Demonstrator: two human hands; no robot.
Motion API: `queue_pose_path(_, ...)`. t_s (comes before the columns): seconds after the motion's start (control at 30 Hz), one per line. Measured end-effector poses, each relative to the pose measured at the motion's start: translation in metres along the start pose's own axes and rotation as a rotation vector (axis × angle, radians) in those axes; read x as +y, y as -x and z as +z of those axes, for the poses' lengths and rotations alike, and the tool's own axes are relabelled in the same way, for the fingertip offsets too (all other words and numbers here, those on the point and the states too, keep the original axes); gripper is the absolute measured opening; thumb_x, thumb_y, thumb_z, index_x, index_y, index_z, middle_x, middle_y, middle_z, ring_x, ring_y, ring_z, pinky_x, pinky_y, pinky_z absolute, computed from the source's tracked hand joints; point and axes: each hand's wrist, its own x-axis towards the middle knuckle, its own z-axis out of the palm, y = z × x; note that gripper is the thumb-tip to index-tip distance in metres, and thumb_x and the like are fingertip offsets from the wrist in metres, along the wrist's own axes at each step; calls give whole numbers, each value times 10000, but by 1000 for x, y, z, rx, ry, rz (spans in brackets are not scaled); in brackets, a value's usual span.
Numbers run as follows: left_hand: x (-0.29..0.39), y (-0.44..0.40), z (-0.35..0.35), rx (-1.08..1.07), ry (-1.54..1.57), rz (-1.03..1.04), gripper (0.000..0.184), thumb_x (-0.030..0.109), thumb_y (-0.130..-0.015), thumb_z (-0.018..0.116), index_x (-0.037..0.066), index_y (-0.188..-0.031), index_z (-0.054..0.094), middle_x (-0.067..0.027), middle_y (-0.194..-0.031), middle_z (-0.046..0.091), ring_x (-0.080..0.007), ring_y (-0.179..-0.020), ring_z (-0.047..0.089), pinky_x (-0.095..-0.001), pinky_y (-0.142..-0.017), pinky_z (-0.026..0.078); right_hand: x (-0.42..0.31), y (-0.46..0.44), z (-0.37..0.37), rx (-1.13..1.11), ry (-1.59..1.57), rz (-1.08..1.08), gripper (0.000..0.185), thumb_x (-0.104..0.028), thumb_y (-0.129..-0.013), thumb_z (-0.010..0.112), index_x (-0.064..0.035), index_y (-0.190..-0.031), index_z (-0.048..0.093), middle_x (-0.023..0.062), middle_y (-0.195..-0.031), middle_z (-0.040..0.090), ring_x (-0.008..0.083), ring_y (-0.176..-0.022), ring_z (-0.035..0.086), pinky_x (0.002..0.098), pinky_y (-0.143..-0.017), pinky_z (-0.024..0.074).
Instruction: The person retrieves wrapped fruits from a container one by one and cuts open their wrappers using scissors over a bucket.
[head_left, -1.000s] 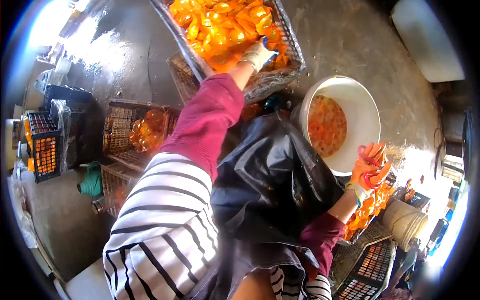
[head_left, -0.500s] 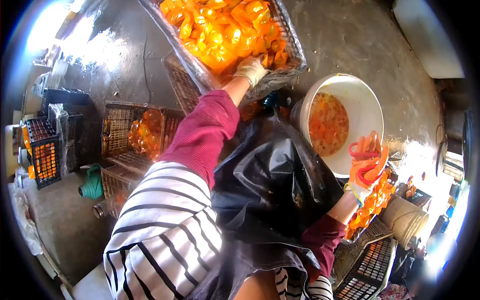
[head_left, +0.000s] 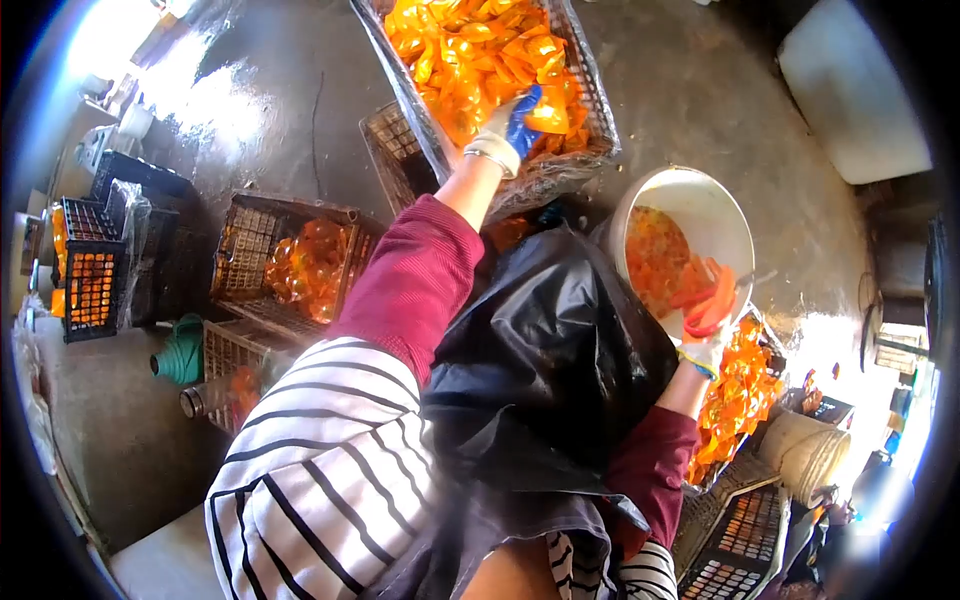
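My left hand, in a white glove with blue fingers, pinches a shiny orange piece at the near side of a plastic-lined crate full of similar pieces. Over the near rim of a white bucket is my right hand, its gloved fingers orange and blurred. Something red shows at those fingers, but its shape is unclear. Inside the bucket lies an orange-red mass. Just beside my right wrist stands another lined crate heaped with orange pieces.
Brown crates, one holding orange pieces, stand at the left near a green object. Black crates are farther left. At the lower right are a dirty white bucket and more crates. A black apron covers my lap.
My left hand has risen from the crate's near edge with an orange piece between its fingers. My right hand has lowered and moved left, over the bucket's rim. The view has shifted slightly.
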Motion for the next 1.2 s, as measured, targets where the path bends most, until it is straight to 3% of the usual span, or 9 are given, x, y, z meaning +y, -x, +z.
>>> queue_pose_path(0.07, -14, 16, 11, -130, -1414, 1048, 244, 229, -828, 633, 57, -1000, 609, -60, -840, 616, -179, -770, 590, -315, -698, 480, 16, -10, -11, -63, -55, 38, 441, -359, -914, 433, -19, -1192, 472, 172, -1119, 560, 261, -931, 594, 363, -669, 505)
queue_pose_path(0.17, -49, 19, 85, -72, -389, 94, 249, 97, -846, 554, 58, -1089, 588, -136, -1038, 631, -231, -970, 602, -305, -840, 456, 25, -4, 10, 3, -271, 75, 384, -306, -959, 330, -64, -1237, 437, 134, -1198, 535, 258, -865, 622, 326, -516, 484)
queue_pose_path(0.23, -69, 53, 113, -149, -736, 435, 252, 163, -860, 556, 49, -1083, 587, -129, -1022, 638, -207, -954, 604, -299, -827, 454, 23, 2, 19, 8, -221, 101, 371, -295, -967, 321, -70, -1240, 430, 124, -1261, 506, 271, -872, 628, 277, -454, 461)
queue_pose_path(0.3, -95, 54, 140, -132, -101, 23, 269, 188, -871, 544, 52, -1101, 576, -162, -1045, 626, -272, -1009, 593, -335, -851, 451, 9, 14, 21, -179, -163, 240, 239, -202, -937, 430, -84, -1128, 511, 108, -1001, 627, 285, -896, 605, 423, -759, 513)
queue_pose_path(0.37, -117, 68, 137, -170, -526, 273, 363, 308, -883, 535, 39, -1126, 564, -145, -1045, 619, -256, -979, 599, -335, -839, 463, 48, -8, 2, -204, 1, 131, 218, -152, -895, 522, -71, -1096, 548, 96, -902, 622, 211, -786, 599, 353, -679, 506)
queue_pose_path(0.43, -142, 48, 131, -178, -274, -119, 633, 516, -844, 532, -28, -1169, 524, -160, -1110, 582, -250, -964, 585, -313, -800, 467, 64, -14, -4, -218, 103, 49, 224, -153, -872, 568, -64, -1078, 566, 85, -880, 613, 169, -743, 583, 314, -641, 493)
queue_pose_path(0.53, -148, 59, 142, -87, -766, -57, 610, 508, -845, 540, -29, -1136, 546, -146, -1079, 599, -228, -933, 585, -289, -788, 454, 49, -10, 10, -233, 117, 66, 239, -166, -853, 606, -51, -1061, 579, 72, -861, 607, 134, -707, 563, 280, -609, 477)
queue_pose_path(0.93, -153, 71, 152, -540, -102, -264, 384, 207, -827, 658, 42, -1144, 519, -77, -1004, 589, -178, -921, 590, -290, -739, 548, 9, 9, 25, 24, 91, 61, 290, -243, -888, 561, -66, -1116, 531, 134, -714, 642, 166, -461, 524, 276, -426, 416)
queue_pose_path(1.2, -138, 77, 143, -579, -1022, 117, 446, 296, -858, 606, 70, -1225, 493, -79, -1044, 607, -141, -855, 624, -247, -620, 516, 6, 7, 14, -17, 270, 143, 284, -230, -883, 556, -70, -1117, 543, 103, -803, 631, 141, -606, 565, 259, -514, 443)
